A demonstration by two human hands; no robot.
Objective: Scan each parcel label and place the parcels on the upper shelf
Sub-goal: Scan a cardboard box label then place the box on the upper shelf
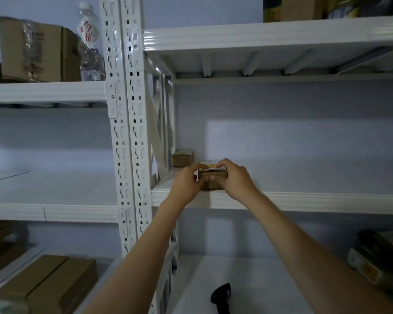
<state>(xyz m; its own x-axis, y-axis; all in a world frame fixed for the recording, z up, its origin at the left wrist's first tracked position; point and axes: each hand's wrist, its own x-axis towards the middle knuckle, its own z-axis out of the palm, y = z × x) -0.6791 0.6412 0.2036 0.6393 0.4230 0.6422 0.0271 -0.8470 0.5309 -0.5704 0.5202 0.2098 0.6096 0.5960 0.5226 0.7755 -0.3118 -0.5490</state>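
Note:
A small brown cardboard parcel [212,176] with a label on top rests at the front edge of the white upper shelf [304,201]. My left hand [187,183] grips its left side and my right hand [235,180] grips its right side and top. A second small brown parcel [183,157] stands behind it, at the shelf's back left corner. A black handheld scanner [221,296] lies on the lower shelf [213,279] beneath my arms. More parcels [377,257] are piled at the right end of that lower shelf.
A perforated white upright [127,132] divides two racks. The left rack holds a cardboard box [36,48] and a water bottle [90,41] on top, and flat cartons [48,284] below. Boxes [302,7] sit on the top right shelf.

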